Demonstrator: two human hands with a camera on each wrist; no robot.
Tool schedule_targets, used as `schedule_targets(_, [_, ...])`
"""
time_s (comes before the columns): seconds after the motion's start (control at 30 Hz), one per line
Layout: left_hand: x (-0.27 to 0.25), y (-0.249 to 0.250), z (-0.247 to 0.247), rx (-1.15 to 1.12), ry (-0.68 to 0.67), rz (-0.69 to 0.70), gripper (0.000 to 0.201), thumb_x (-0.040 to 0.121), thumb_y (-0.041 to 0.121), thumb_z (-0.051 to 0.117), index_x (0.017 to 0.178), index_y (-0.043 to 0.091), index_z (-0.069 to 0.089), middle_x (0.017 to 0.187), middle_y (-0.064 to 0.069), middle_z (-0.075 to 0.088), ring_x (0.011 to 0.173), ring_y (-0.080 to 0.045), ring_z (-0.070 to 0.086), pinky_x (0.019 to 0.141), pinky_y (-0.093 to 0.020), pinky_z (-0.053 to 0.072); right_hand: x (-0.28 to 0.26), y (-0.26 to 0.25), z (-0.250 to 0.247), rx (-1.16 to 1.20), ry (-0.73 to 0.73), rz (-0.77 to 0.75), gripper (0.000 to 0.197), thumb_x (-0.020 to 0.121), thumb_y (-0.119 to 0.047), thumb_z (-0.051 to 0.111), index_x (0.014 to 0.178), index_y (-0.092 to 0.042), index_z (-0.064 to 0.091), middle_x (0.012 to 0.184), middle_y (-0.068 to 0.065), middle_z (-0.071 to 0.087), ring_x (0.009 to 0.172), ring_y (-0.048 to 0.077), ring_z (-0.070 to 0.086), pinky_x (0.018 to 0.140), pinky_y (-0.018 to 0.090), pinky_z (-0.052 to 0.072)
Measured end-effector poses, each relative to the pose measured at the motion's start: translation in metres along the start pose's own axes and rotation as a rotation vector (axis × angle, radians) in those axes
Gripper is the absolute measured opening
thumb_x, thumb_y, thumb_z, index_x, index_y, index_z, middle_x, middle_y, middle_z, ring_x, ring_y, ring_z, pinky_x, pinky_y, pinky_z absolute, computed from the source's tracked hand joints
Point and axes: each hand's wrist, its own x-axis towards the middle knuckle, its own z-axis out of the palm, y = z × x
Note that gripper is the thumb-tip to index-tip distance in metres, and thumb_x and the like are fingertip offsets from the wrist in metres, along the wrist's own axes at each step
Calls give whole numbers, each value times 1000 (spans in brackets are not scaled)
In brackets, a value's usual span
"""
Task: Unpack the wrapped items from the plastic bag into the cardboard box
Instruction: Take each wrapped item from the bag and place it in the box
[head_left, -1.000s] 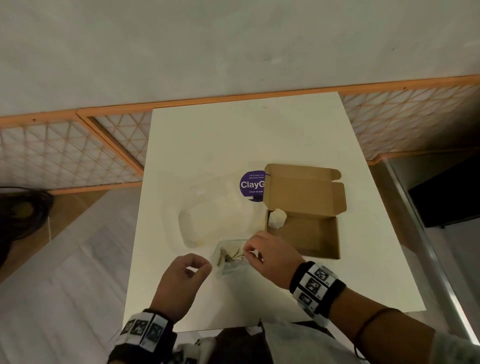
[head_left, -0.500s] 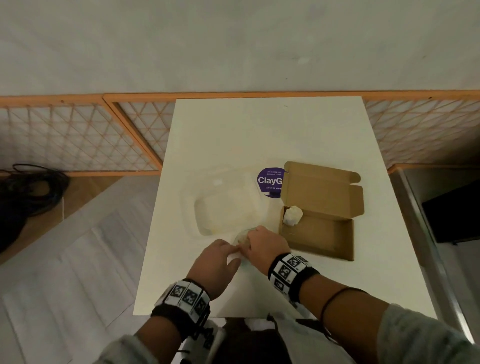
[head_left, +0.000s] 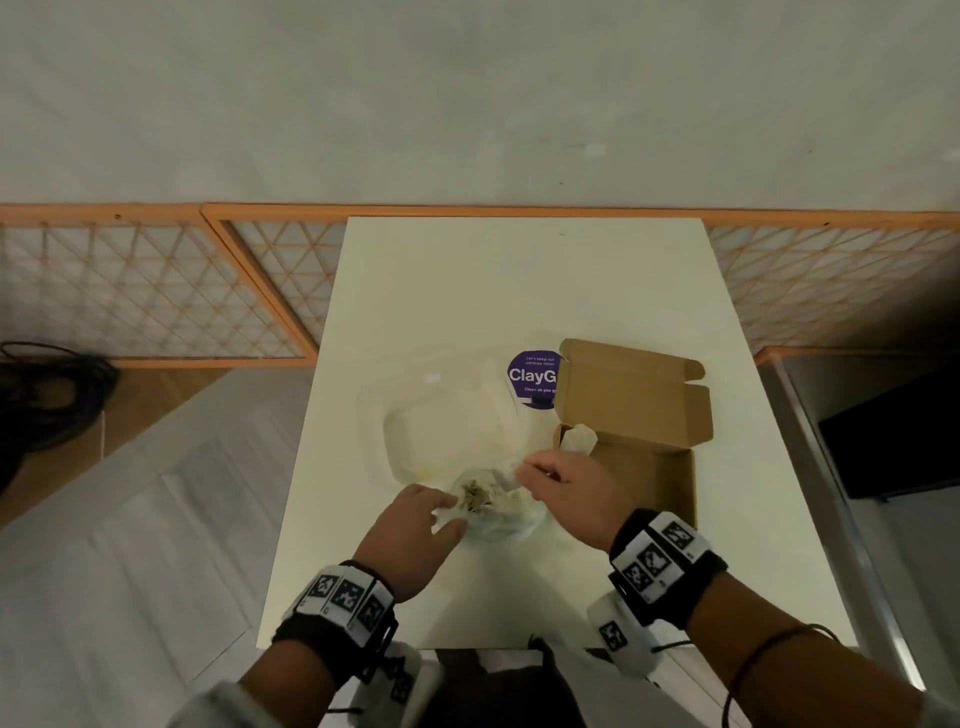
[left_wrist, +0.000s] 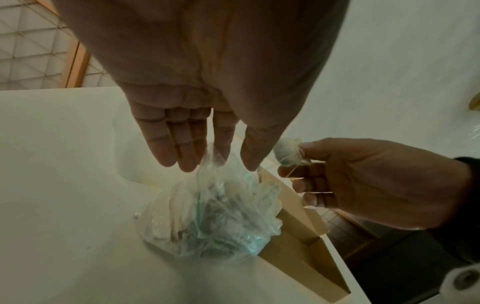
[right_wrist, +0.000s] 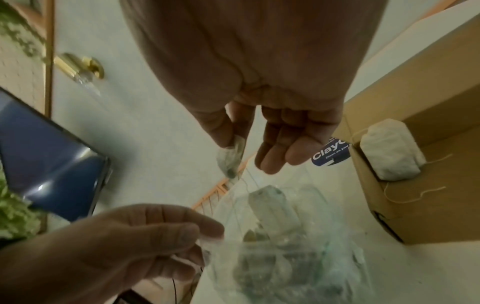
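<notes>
beside the box (head_left: 631, 415), a "ClayG" sticker (head_left: 532, 378).

The scene is viewed from overhead by the head camera, facing down past the near edge of the table (head_left: 519, 291). Each wrist camera is aimed closely along its own palm. The plastic bag (left_wrist: 210, 216) and cardboard box (right_wrist: 415, 197) are shared by all views.
</notes>
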Motion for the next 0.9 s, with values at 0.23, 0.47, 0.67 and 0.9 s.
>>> schedule_targets(0.23, [-2,32,-26,-196,67,117,37,94,47,68,128,33,63,126,21,61,110,2,62,94,-21,51,-20,-30,-27,453,-46,93,17,105,-24,59,96,-14,71,89,-2,78,79,18,71,84,38,55])
schedule_targets(0.47, [0,74,-33,-557,-22,213,20,96,33,72,114,24,72,97,-3,75,86,-22,71,79,-35,60,-22,-43,-34,450,-91,-41,21,106,-24,57,97,-14,72,82,6,71,73,17,63,72,31,51])
schedule_targets(0.67, [2,75,-41,-474,106,225,18,98,18,68,82,19,74,80,2,76,71,-8,65,71,-21,53,-17,-38,-29,441,-83,-34,21,106,-26,56,92,-16,68,69,3,59,68,19,61,73,36,52])
schedule_targets(0.9, [0,73,-58,-620,181,101,15,97,21,70,88,9,70,84,-6,78,73,-14,72,68,-30,56,-19,-37,-32,386,-106,-24,20,103,-29,62,112,-15,73,68,-17,59,63,6,56,80,39,58])
